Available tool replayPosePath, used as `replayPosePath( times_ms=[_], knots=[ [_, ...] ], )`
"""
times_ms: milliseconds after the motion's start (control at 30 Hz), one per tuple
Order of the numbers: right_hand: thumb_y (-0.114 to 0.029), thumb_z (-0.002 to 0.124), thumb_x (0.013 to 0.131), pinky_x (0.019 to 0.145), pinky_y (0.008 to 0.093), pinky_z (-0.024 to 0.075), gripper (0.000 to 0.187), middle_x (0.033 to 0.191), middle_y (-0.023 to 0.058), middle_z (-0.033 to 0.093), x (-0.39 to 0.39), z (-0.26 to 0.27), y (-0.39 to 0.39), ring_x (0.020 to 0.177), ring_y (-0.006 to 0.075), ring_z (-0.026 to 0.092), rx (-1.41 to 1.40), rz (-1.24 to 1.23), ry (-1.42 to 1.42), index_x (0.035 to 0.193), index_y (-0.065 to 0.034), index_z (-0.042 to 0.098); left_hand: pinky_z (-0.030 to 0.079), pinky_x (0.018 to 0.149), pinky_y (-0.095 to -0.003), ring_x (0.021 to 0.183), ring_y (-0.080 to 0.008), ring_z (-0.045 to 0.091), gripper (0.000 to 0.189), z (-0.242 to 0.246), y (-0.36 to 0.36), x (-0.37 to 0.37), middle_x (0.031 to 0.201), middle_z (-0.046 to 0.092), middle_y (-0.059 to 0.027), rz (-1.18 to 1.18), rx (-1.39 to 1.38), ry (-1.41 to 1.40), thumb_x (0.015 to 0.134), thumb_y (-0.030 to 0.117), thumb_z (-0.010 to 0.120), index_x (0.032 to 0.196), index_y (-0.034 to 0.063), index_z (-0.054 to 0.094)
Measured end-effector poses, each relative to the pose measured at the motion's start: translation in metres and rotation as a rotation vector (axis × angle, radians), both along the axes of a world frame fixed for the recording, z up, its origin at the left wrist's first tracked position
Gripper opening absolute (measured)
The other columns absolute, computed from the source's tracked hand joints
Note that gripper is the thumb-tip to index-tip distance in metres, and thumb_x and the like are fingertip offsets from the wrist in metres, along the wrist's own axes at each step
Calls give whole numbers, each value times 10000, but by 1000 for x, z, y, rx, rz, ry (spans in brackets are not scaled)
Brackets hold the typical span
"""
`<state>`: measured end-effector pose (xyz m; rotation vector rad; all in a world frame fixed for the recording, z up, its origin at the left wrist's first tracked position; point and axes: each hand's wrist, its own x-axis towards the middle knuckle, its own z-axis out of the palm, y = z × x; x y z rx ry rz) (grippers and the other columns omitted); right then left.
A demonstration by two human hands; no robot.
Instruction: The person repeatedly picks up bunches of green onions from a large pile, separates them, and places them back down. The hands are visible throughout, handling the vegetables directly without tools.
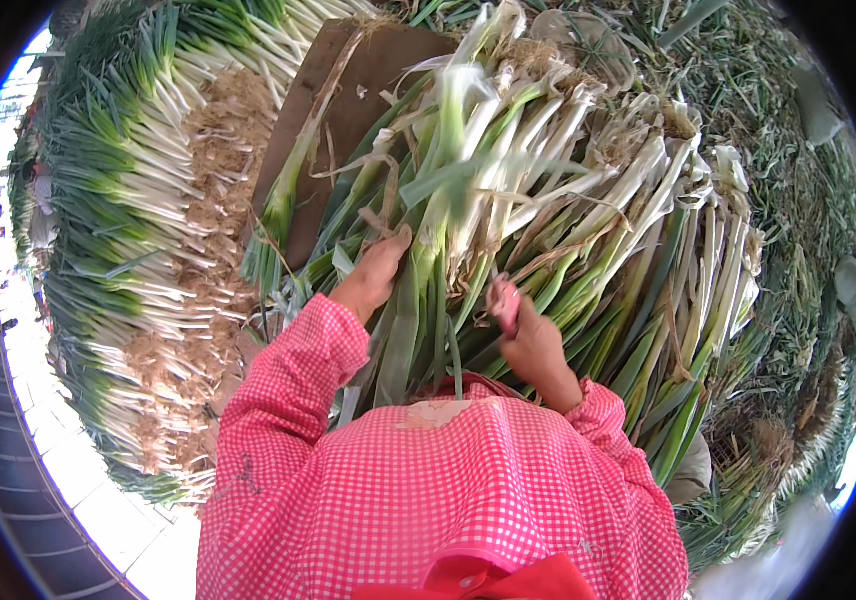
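Note:
Uncleaned leeks or large green onions (578, 217) with roots and dry outer skins lie in a pile before me, roots pointing away. My left hand (375, 274) rests with bent fingers against the stalks at the left of the pile; whether it grips one is unclear. Closed around a small pink and pale object (504, 300), perhaps a tool handle, is my right hand (536, 349), close above the leaves right of centre. A loose green leaf (473, 176) is blurred over the pale stalks. Beyond my left hand one leek (289, 187) lies across a brown board (353, 90).
Cleaned leeks (165, 202) form a long curved row on the left, roots inward. Stripped leaves (758, 97) cover the ground at the upper right. More leeks (750, 480) lie low on the right, near a pale cloth or bag (690, 472).

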<state>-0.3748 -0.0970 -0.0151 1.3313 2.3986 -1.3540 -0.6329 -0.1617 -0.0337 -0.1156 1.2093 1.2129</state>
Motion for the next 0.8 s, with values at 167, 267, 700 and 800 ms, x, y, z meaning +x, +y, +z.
replayPosePath(
  times_ms=[167, 267, 700, 800],
  knots=[
    [-159, 577, 756, 718, 552, 466, 335, 800, 274, 632, -7, -7, 1, 784, 470, 610, -47, 139, -77, 1036, -10, 469, 516, 884, -319, 1023, -174, 608, 442, -3, -1, 4, 1172, 604, -73, -138, 12, -25, 956, 262, 575, 1288, -15, 480],
    [-144, 585, 737, 745, 533, 466, 336, 854, 289, 626, -50, -31, 62, 832, 488, 592, 31, -96, -18, 1028, 7, 507, 508, 898, -312, 1052, -165, 588, 493, -1, -7, 3, 1211, 573, -67, -242, 87, 10, 929, 235, 619, 1314, -18, 445],
    [-141, 574, 724, 882, 442, 483, 570, 1078, 277, 627, -45, -51, 102, 973, 405, 632, -47, -206, -25, 1271, 0, 502, 479, 807, -434, 937, -394, 601, 474, 26, -22, 43, 973, 625, -206, -729, 7, 1074, 751, 289, 710, 1065, -11, 521],
    [-140, 572, 737, 791, 417, 510, 523, 1014, 266, 645, -50, -59, 120, 909, 394, 644, -124, -243, -24, 1231, 25, 518, 486, 772, -463, 905, -391, 598, 431, 43, -28, 53, 937, 614, -189, -765, -3, 1268, 743, 261, 709, 1016, 6, 493]
  ],
)
